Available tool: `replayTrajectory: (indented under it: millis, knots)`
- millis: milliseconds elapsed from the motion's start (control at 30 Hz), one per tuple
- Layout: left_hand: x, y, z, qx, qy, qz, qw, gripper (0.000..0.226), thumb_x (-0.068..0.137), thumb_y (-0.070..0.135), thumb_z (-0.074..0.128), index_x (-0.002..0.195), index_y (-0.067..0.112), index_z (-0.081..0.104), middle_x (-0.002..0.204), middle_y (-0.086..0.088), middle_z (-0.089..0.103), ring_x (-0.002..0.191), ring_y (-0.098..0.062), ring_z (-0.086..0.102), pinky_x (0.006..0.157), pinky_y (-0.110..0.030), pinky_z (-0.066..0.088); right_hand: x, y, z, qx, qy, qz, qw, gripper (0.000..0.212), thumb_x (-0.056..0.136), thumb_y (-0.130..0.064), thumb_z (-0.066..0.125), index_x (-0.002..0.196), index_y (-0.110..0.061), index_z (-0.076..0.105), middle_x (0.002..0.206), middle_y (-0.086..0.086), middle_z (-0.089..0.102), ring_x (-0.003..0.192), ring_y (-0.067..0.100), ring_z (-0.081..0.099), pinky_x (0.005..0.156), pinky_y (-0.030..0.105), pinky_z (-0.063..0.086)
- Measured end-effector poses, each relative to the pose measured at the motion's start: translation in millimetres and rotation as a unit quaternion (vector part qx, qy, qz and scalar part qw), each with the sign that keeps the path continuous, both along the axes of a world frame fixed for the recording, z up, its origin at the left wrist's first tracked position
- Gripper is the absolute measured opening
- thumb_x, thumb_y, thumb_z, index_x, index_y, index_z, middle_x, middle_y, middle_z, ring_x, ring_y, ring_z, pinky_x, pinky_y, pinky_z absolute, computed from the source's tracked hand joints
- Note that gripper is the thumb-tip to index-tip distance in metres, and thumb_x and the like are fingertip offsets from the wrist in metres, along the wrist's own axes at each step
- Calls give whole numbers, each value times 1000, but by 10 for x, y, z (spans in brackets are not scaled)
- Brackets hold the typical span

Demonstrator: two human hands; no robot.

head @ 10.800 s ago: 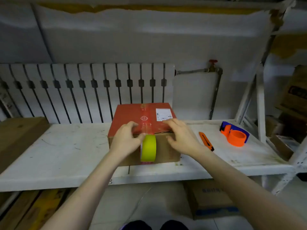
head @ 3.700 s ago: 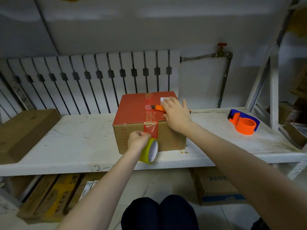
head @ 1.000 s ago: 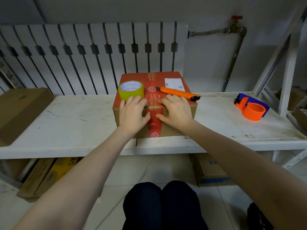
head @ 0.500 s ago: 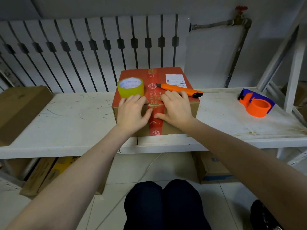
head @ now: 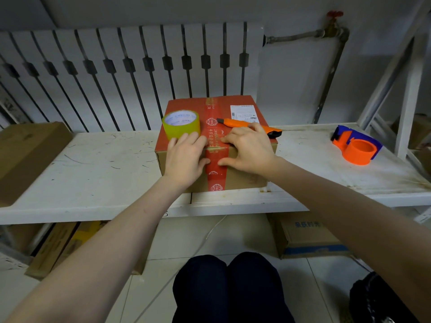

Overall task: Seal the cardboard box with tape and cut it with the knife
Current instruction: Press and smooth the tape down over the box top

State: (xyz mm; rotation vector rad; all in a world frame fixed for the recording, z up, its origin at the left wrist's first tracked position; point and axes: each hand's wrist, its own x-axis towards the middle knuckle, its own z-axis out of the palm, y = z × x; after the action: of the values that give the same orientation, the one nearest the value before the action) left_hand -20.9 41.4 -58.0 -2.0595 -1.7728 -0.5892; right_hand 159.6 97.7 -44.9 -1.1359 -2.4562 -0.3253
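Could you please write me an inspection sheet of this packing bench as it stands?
Surface: white shelf board, scratched and stained.
Job's things: cardboard box with red tape strip over its top and front; yellow tape roll and orange knife lying on the box top.
Clutter: orange and blue tape dispenser at the right; brown box at the left.
Grippers: left hand and right hand flat on the box's front edge beside the strip, holding nothing.
Cables: thin white cord on the floor.
Surroundings: radiator, pipe with red valve, cartons under the shelf.
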Motion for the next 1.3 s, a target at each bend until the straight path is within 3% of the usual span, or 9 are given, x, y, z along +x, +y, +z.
replayTrajectory:
  millis: [133,367,500,567,700,800,1000,1167,1300]
  knots:
    - [-15,-27,8,-7,13,1,1000,41,68,30,76,103,17,57,98,-3,58,96,-28,54,80,-40,37,-146,-2,-9,14,27,-23,999,53,73,-63,61,99,-17,68,98,0,68,96,20,61,92,36,36]
    - [-18,9,9,11,-12,-6,1000,38,72,46,69,95,18,60,91,-2,58,92,-26,55,79,-40,37,7,73,138,-85,69,47,993,31,91,-38,54,106,-17,72,107,-1,70,98,19,63,82,36,50]
    - [-20,42,25,11,-33,-2,999,28,77,40,67,92,18,63,88,-1,59,91,-27,56,78,-38,34,-45,57,115,-69,70,16,995,44,81,-56,59,104,-21,72,104,-3,70,96,16,62,79,34,49]
    - [-13,45,41,6,-40,-1,999,26,77,39,68,92,18,64,87,-1,59,91,-27,56,78,-38,33,-88,43,124,-75,71,3,995,43,79,-54,62,106,-21,71,106,-3,68,99,17,61,77,31,47]
    - [11,38,74,-10,-47,7,999,25,78,37,68,94,18,66,88,-1,60,94,-26,55,80,-37,31,-106,5,209,-77,19,4,997,40,83,-48,60,109,-19,70,111,0,66,100,20,61,79,35,49]
    - [29,28,93,-17,-55,9,998,24,78,35,68,95,19,67,89,-1,60,96,-26,55,82,-38,31,-63,-34,130,-77,10,-11,997,54,75,-55,66,116,-20,63,116,-1,62,107,20,57,87,37,45]
    - [-41,-44,98,-32,-74,1,997,25,82,20,63,107,20,67,95,-1,61,101,-26,56,82,-38,33,-246,-47,29,-19,47,-65,997,61,61,-69,67,95,-19,62,100,0,62,98,20,56,85,38,39]
    - [-9,-1,103,-34,-81,2,996,31,80,38,65,106,20,66,96,-3,62,101,-27,56,81,-38,37,-193,-74,-155,8,73,-26,997,56,70,-57,68,111,-19,61,105,3,62,101,23,55,85,36,36]
    - [15,26,127,-34,-84,-4,996,37,83,39,61,117,24,65,95,-5,59,101,-28,54,83,-39,37,-221,-65,-125,1,43,-23,999,54,77,-52,64,120,-21,62,105,6,60,102,26,53,88,39,36]
